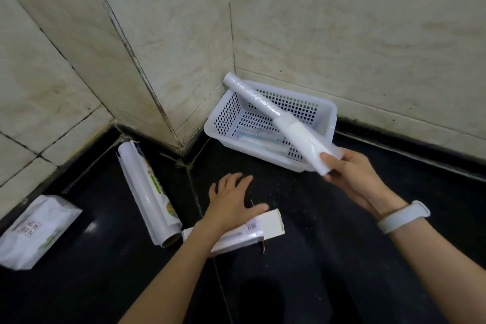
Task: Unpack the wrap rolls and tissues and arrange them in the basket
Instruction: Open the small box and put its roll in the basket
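My right hand [352, 176] grips the near end of a long white wrap roll [273, 116], which slants up and left over the white perforated basket [223, 137] in the wall corner. A flat pale item lies on the basket's floor. My left hand [231, 202] hovers open, fingers spread, above the black counter, just over an open white cardboard box [268, 226]. A second wrap roll [147, 192] with a printed label lies on the counter to the left. A white tissue pack [34, 231] rests at the far left.
Beige tiled walls meet in a protruding corner behind the basket. The black counter [342, 244] runs to the right and toward me. A white band sits on my right wrist [405, 216].
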`<state>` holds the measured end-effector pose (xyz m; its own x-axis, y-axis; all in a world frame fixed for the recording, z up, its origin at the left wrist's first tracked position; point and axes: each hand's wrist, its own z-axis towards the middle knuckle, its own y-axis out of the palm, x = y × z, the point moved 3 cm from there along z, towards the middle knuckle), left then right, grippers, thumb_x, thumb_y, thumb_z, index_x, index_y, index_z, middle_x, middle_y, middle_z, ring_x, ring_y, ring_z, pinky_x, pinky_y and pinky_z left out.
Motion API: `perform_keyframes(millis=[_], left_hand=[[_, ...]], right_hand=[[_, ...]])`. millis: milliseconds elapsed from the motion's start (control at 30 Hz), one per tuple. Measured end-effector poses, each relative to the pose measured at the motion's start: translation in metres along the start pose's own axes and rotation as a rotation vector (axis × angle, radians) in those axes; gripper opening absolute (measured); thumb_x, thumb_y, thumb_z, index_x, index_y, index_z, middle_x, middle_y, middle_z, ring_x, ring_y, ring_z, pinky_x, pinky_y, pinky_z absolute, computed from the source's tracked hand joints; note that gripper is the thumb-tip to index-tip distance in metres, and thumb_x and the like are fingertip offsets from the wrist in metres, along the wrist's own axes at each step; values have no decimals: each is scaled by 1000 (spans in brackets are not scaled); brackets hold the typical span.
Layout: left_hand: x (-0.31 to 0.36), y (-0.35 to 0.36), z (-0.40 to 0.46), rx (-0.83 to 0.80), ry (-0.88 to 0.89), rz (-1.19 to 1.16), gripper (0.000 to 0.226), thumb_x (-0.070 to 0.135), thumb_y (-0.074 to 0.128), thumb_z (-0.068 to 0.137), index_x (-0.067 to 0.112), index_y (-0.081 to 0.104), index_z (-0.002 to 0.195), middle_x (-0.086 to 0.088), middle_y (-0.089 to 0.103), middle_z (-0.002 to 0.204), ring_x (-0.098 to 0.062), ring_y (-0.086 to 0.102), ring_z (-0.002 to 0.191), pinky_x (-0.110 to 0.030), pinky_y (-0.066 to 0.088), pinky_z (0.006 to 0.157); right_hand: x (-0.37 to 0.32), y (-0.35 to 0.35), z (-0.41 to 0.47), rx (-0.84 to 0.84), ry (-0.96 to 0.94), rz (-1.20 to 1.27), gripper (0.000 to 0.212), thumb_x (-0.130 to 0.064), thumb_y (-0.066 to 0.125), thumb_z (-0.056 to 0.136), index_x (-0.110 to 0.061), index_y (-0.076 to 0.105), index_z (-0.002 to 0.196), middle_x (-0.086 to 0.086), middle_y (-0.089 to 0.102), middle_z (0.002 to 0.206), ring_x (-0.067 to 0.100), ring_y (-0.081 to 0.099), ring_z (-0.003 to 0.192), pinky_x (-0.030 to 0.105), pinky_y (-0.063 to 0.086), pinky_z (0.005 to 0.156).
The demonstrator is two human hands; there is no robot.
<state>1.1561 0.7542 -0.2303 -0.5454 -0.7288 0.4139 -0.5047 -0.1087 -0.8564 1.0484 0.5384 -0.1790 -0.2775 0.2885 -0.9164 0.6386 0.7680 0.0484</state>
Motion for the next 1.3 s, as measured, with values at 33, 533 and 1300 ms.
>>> perform_keyframes(millis=[33, 533, 1300], left_hand=[[0, -11, 10, 102, 8, -11, 71, 56, 51, 82, 25, 26, 141, -4, 23, 150, -22, 12, 140, -50, 10, 114], [-36, -37, 110, 459, -26, 33, 50, 44, 33, 93, 18, 41, 135, -6, 43, 143, -22, 19, 142, -55, 7, 113], [-38, -33, 112, 445, -26, 32, 46, 42, 31, 94, 21, 42, 134, 0, 41, 144, -20, 16, 141, -57, 2, 113]], right_hand=[[-7, 8, 10, -14, -15, -29, 21, -10, 58, 86, -6, 58, 107, 10, 59, 102, 20, 57, 77, 18, 52, 48], [0, 121, 166, -93, -679, -1673, 22, 0, 43, 86, -5, 44, 108, 16, 58, 104, 34, 58, 86, 37, 38, 57], [25, 90, 170, -506, -739, -1704, 45, -15, 45, 92, -21, 36, 136, 1, 24, 153, 21, 18, 142, 37, 16, 116]])
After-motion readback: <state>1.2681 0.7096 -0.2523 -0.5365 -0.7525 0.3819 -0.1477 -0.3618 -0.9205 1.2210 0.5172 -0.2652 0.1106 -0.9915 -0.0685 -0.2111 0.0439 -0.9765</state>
